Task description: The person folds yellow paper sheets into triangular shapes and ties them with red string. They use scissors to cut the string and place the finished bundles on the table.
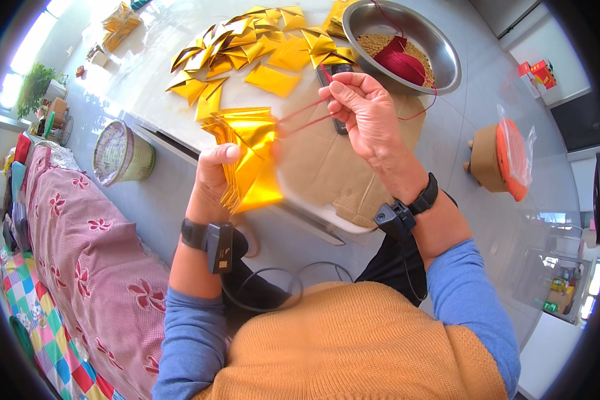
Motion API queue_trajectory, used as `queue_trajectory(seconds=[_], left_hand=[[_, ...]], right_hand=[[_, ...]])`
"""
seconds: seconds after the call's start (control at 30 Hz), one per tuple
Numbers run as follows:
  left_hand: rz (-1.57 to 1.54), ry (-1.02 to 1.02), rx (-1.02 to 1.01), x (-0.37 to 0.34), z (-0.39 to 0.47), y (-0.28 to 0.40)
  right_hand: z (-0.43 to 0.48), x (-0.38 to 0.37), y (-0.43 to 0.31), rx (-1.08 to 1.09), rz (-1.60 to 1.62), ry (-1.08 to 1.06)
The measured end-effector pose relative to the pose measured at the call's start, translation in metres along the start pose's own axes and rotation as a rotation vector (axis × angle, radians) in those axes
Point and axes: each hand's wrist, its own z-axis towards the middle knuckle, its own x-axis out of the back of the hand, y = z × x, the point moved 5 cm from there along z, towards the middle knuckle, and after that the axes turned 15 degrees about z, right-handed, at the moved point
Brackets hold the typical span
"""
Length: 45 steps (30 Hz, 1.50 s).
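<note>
My left hand (pixel 217 167) grips a stack of folded gold foil paper pieces (pixel 256 162), upright over the table's near edge. Between that stack and my right hand (pixel 362 107) runs a red thread (pixel 310 107), pinched in the right fingertips and pulled out in two strands. The thread loops on toward a ball of red thread (pixel 406 68), which lies on yellowish grains or beads (pixel 370 42) in a steel basin (pixel 447 75). Many folded gold pieces (pixel 235 42) are heaped at the table's far side, with a flat one (pixel 272 80) nearer.
Brown cardboard (pixel 320 170) covers part of the white table (pixel 150 95); a dark phone-like device (pixel 341 125) lies partly behind my right hand. A wastebasket (pixel 137 155) and a cloth-covered sofa (pixel 90 240) are at left. An orange-topped stool (pixel 495 157) stands at right.
</note>
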Motion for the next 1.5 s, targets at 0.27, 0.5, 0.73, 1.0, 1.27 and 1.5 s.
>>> queue_trajectory(seconds=[0.27,0.5,0.73,1.0,1.27,1.5], left_hand=[[-0.082,0.007,-0.020,0.011,0.003,0.002],[-0.107,-0.034,-0.100,0.013,0.005,0.010],[-0.178,0.029,-0.129,0.030,0.010,0.018],[-0.191,0.112,-0.125,0.044,0.010,0.021],[-0.186,0.146,-0.140,0.053,0.008,0.028],[-0.168,0.122,-0.216,0.066,0.001,0.045]], right_hand=[[0.000,0.003,0.004,-0.050,0.007,0.008],[-0.003,0.007,0.005,-0.047,0.051,0.043],[-0.001,0.008,0.000,-0.007,-0.028,0.055],[0.000,0.010,-0.010,0.009,-0.071,0.025],[-0.003,0.008,-0.008,-0.011,-0.062,0.008],[0.002,0.009,-0.008,-0.001,0.116,-0.032]])
